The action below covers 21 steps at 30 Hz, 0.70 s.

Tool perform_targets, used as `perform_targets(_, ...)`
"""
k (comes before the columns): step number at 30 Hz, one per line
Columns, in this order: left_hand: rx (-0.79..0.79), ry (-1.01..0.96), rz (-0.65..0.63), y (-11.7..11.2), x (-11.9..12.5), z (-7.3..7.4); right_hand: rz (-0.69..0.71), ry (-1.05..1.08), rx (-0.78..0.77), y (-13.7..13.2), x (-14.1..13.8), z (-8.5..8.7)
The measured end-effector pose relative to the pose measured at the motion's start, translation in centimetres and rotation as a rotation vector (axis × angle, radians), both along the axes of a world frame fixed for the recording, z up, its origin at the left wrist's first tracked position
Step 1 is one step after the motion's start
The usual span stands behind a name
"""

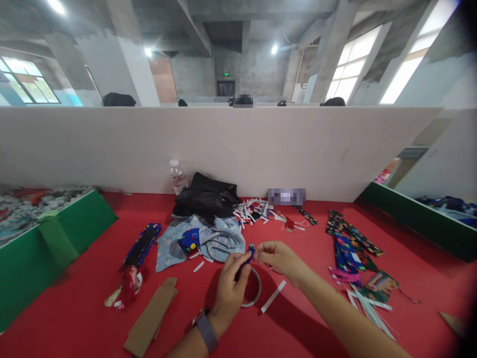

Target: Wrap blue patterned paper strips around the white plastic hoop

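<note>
My left hand point(230, 283), with a watch on its wrist, is closed around a small dark blue patterned fabric piece point(251, 252). The thumb and fingers of my right hand point(278, 257) pinch together at the piece's upper end; whatever lies between those fingertips is too small to make out. Beneath my left hand is a roll of tape point(259, 291), partly covered by it. A white paper strip point(274, 297) lies on the red table just right of the roll. Behind my hands, a light blue patterned cloth point(169, 248) carries a blue fabric piece point(190, 240) and scissors point(227, 242).
Behind the cloth are a black bag point(204, 196), a water bottle point(178, 177) and white scraps point(255, 210). Cardboard pieces point(151, 318) and a fabric bundle point(142, 245) lie left; patterned fabrics point(347, 253) lie right. Green-sided bins point(78, 223) flank the table; a pale partition point(223, 144) stands behind.
</note>
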<state>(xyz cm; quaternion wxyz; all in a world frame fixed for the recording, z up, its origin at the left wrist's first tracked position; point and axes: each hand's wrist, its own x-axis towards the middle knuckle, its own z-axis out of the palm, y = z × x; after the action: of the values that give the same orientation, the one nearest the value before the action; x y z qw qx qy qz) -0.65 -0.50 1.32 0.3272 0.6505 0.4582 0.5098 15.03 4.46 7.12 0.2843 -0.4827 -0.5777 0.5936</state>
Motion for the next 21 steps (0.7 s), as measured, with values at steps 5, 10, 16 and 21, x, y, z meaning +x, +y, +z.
perform_targets(5,0.002,-0.028,0.002,-0.1,-0.01,-0.04,0.019,0.014,-0.006,-0.13,-0.06,0.01)
perform_targets(10,0.017,-0.039,0.002,-0.13,0.01,-0.07,0.004,0.038,-0.028,-0.21,-0.18,0.1)
perform_targets(16,0.021,-0.007,-0.008,-0.12,0.02,-0.08,0.003,0.072,-0.032,0.09,-0.01,-0.39)
perform_targets(21,0.015,0.02,-0.011,-0.13,0.03,-0.02,-0.005,0.087,-0.026,0.05,-0.1,-0.58)
